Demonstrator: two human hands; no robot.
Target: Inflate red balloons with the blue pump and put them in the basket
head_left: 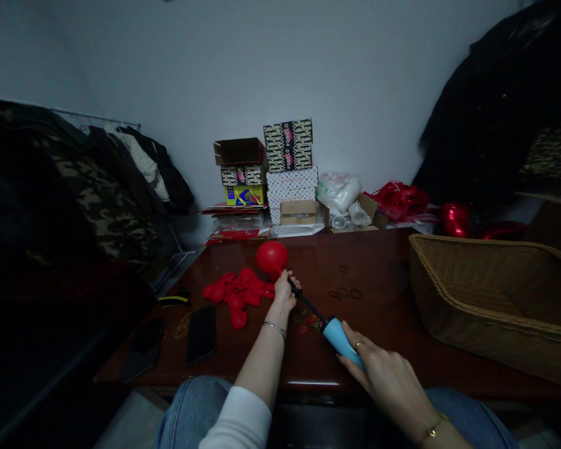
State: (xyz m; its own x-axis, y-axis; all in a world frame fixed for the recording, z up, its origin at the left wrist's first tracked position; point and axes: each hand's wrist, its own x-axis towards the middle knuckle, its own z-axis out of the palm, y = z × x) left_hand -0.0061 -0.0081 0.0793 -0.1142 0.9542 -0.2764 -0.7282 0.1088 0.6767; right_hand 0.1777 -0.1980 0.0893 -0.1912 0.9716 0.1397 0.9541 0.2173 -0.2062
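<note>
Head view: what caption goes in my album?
Left hand and right hand hold a blue pump, a round red balloon at its end.

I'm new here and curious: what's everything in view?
Inflated balloon: one, red, centre
Limp balloons: several, red, left
Pump: one, blue/black, centre
Table: one, brown, beneath
Basket: one, tan, right
Flat devices: two, black, left
Bands: many, mixed, tabletop
Curved strip: one, yellow, left
Boxes: several, mixed, back
Bag: one, white, back
Shiny items: several, red, back
Clothes: several, mixed, sides
Jeans: pair, blue, bottom
Left fingers: several, balloon's neck
Right fingers: several, pump handle
</note>
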